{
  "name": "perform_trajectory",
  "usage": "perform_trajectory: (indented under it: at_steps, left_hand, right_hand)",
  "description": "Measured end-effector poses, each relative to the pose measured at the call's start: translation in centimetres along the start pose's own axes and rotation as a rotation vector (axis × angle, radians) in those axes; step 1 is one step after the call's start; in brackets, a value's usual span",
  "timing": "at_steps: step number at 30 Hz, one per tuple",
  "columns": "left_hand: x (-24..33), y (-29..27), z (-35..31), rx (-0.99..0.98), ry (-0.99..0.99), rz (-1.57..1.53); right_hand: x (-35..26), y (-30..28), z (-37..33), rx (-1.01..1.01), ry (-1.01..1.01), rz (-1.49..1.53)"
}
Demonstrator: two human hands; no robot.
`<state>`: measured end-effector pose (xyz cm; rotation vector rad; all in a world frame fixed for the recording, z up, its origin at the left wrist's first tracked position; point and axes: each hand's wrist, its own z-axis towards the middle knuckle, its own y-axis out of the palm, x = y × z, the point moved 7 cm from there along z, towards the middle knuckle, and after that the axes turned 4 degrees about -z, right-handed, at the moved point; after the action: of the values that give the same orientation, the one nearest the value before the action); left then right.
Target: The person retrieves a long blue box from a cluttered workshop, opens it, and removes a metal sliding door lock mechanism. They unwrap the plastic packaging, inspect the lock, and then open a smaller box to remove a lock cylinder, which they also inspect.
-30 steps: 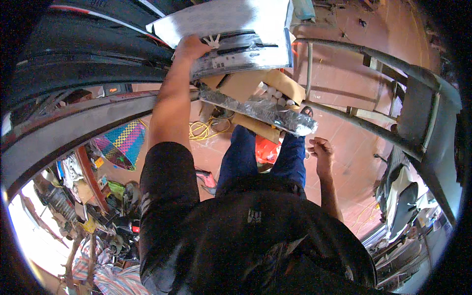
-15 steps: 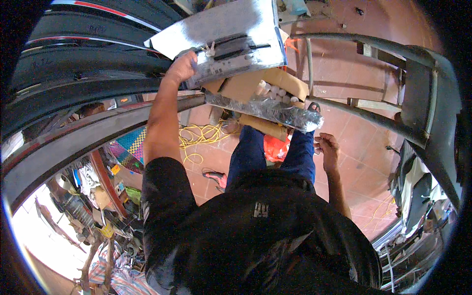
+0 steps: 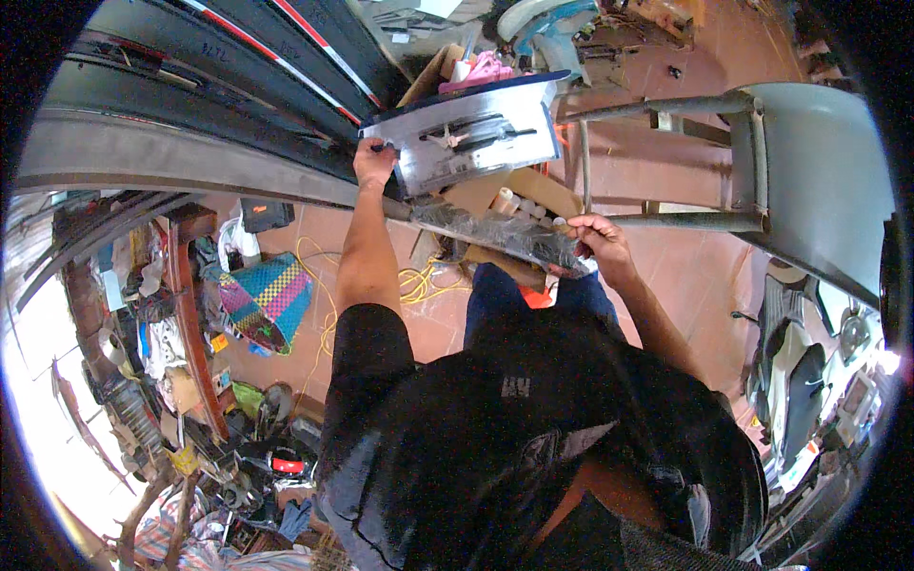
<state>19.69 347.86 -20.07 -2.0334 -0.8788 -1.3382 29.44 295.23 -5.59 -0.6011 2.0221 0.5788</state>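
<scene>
A silver-white rectangular panel (image 3: 476, 157) with dark edges and black strips across its face stands tilted in front of me. My left hand (image 3: 376, 162) is closed at its left edge, where a small dark part shows by the fingers. Below the panel is an open cardboard box (image 3: 557, 193) holding several white-capped bottles (image 3: 519, 203). Clear plastic wrap (image 3: 495, 231) covers the edge nearest me. My right hand (image 3: 600, 236) is over the box's right end, thumb and fingers pinched beside a white cap; what they hold, if anything, I cannot make out.
Long dark panels with red-and-white stripes (image 3: 238, 43) lie at the left, with a grey beam (image 3: 171, 157) across them. A metal frame (image 3: 666, 224) stands right. Yellow cord (image 3: 424, 283) lies on the tiled floor, and clutter lines both sides. A pink cloth (image 3: 486, 68) sits behind the panel.
My right hand has risen from beside my leg to the box's right end. The panel sits lower in view and looks more tilted, with my left hand still at its edge. My view has shifted.
</scene>
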Motion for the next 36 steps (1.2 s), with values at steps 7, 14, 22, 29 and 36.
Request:
perform_trajectory:
  at_steps: [7,14,22,29,36]
  left_hand:
    - [-2.9,-0.2,0.9,0.151,-0.078,-0.257]
    - [0.5,0.8,-1.3,0.213,-0.012,-0.145]
    - [1.3,2.8,-9.0,0.254,0.124,-0.285]
    - [0.2,4.3,-16.1,0.181,-0.214,-0.690]
    - [8.4,10.4,-23.8,-0.135,-0.233,-0.875]
  right_hand:
    - [7.3,-7.1,7.0,0.387,0.209,-0.049]
    - [13.9,-10.2,24.1,0.564,0.398,-0.293]
    - [12.6,-4.7,29.7,0.537,0.071,-0.500]
    - [11.5,-5.0,24.2,0.609,0.258,-0.165]
    - [-1.3,6.9,9.7,-0.211,-0.131,-0.167]
